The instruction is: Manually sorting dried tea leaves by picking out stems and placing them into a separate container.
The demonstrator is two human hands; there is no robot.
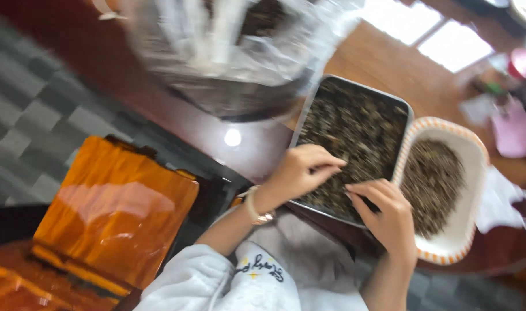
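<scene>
A rectangular metal tray full of dark dried leaves lies on the wooden table. My left hand rests over its near edge, fingers pinched together on the leaves, a bracelet on the wrist. My right hand lies beside it at the tray's near corner, fingertips touching the leaves. I cannot tell if either hand holds anything. To the right of the tray sits a white bowl with an orange striped rim, also holding dark leaves.
A large clear plastic bag with dark leaves stands blurred behind the tray. An orange foil bag lies at my left. A white plastic bag and pink things are at the right.
</scene>
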